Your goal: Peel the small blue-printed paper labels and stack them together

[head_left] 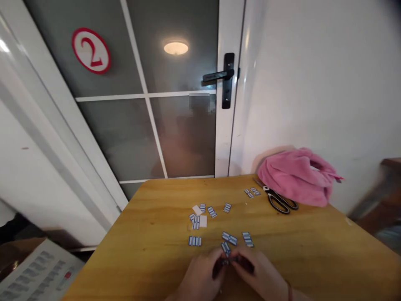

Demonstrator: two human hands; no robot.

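My left hand (pixel 203 271) and my right hand (pixel 257 269) meet at the table's near edge, fingers curled and fingertips pinched together. Something small and dark sits between the fingertips, too blurred to name. Just beyond them a blue-and-white striped card piece (pixel 225 248) touches or lies right by the fingertips; I cannot tell which. Close ahead lie another striped piece (pixel 229 238) and one at the right (pixel 247 239). To the left is a further striped piece (pixel 194 241). Several more lie farther back, among them a piece (pixel 212 212) and blank white pieces (pixel 203 221).
Black-handled scissors (pixel 278 201) lie at the back right, against a bunched pink cloth (pixel 297 175). The wooden table (pixel 140 234) stands by a glazed door (pixel 188 138) with a black handle (pixel 219 76). At lower left is a box with a printed sheet (pixel 40 271).
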